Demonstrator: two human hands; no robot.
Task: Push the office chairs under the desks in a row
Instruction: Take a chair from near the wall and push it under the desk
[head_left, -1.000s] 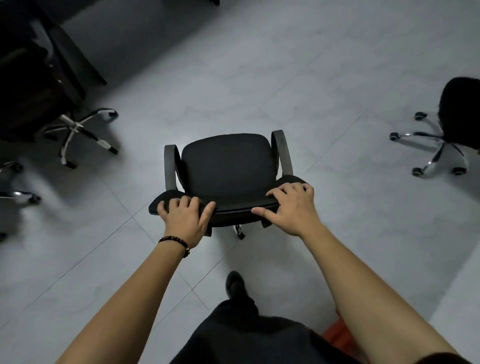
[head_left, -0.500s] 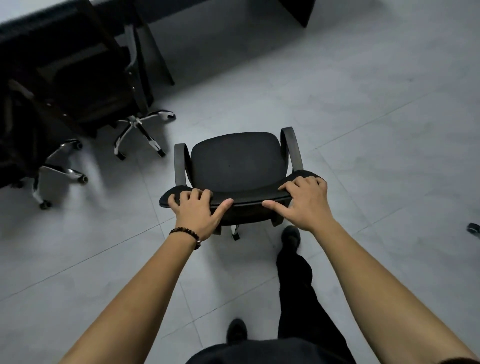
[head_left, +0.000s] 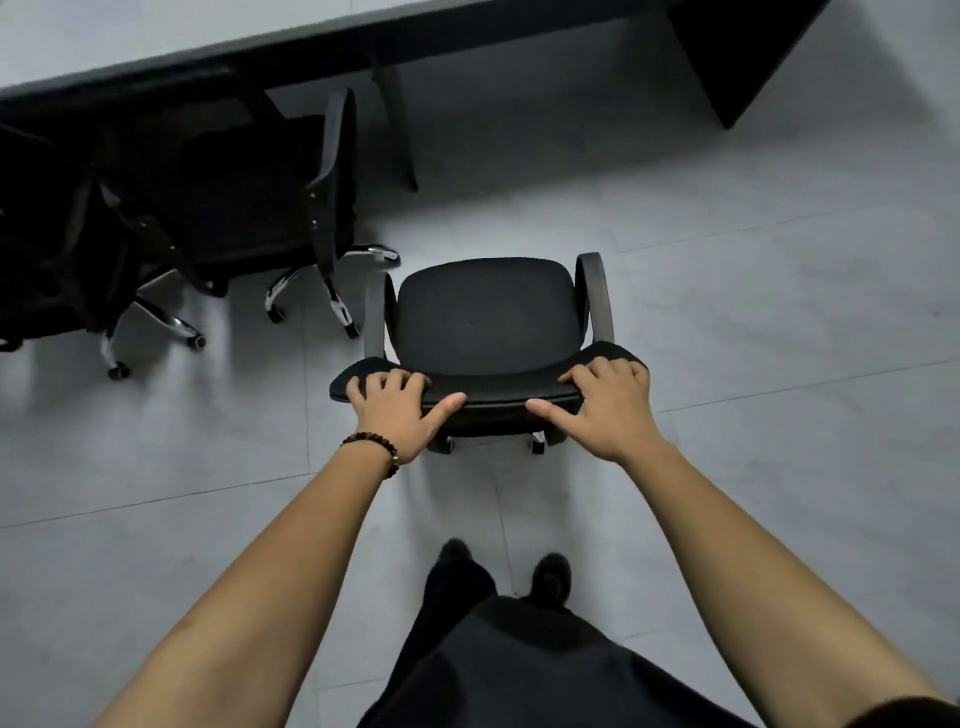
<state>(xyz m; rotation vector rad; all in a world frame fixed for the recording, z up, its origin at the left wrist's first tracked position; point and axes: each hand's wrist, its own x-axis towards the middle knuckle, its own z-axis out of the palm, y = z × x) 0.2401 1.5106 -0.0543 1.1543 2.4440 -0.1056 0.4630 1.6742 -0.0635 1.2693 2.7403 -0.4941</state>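
**Black chair (head_left: 488, 312) held short of the bench (head_left: 311, 49)**

It stands on the grey tiled floor (head_left: 753, 312), apart from the bench. Left grip (head_left: 397, 410) and right grip (head_left: 610, 410) each clasp its backrest top, fingers curled over the edge.

Grey tiled floor (head_left: 779, 467): black office chair (head_left: 488, 312) mid-floor, two more chairs (head_left: 249, 208) left at desk (head_left: 311, 47), shoes (head_left: 553, 574).

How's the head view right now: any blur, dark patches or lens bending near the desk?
Head view: dim, even light; the parked chairs at left merge into black beneath the desk, only their chrome bases glinting; wide-angle stretch shows toward the bottom corners; the held chair, left hand and right hand look sharp.
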